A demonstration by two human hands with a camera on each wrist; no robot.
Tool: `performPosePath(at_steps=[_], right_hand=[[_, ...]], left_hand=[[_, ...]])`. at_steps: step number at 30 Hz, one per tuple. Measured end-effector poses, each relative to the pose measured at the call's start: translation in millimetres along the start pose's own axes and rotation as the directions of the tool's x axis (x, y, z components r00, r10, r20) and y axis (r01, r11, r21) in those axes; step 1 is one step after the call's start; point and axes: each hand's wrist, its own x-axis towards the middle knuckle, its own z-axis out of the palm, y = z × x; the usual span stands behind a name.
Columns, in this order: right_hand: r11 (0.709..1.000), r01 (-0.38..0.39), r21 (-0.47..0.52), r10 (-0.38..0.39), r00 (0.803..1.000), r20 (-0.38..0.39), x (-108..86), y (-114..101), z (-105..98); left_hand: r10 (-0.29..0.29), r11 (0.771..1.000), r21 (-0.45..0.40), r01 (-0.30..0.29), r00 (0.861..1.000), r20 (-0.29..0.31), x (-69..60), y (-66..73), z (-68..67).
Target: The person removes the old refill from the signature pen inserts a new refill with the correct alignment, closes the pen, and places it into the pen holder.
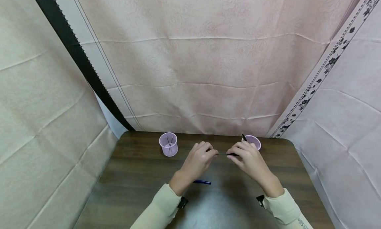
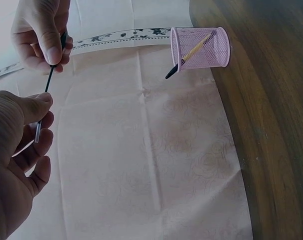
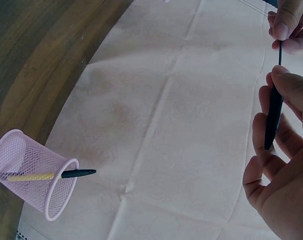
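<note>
My left hand (image 1: 196,160) pinches a thin dark ink refill (image 2: 37,133) with a clear end between thumb and fingers. A tapered black pen barrel (image 3: 273,117) is held between the thumb and fingers of my right hand (image 1: 249,160). The refill runs in line from the barrel to the left hand, bridging the gap between both hands above the table. Whether its far end is inside the barrel is hidden by my fingers. Behind the right hand stands a pink mesh cup (image 3: 29,150) holding a yellow-and-black pen (image 3: 79,173).
Another pink mesh cup (image 1: 170,153) with thin sticks inside stands at the back left of the wooden table (image 1: 125,179). A blue pen part (image 1: 204,182) lies beside my left forearm, partly covered by it. Cloth sheets (image 1: 208,63) hang behind the table and at both sides.
</note>
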Motion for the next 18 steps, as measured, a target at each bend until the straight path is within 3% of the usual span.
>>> performPosePath(at_steps=[7, 18], right_hand=[[1.000, -0.013, -0.010, 0.013, 1.000, 0.003, -0.9, 0.1, -0.1], [1.000, -0.011, -0.012, 0.011, 1.000, 0.001, -2.5, 0.9, 0.8]], left_hand=[[-0.021, 1.000, 0.008, 0.020, 0.999, 0.027, -1.4, -0.2, -3.5], [-0.014, 1.000, 0.016, 0.014, 1.000, 0.014, -4.5, -2.4, -3.9]])
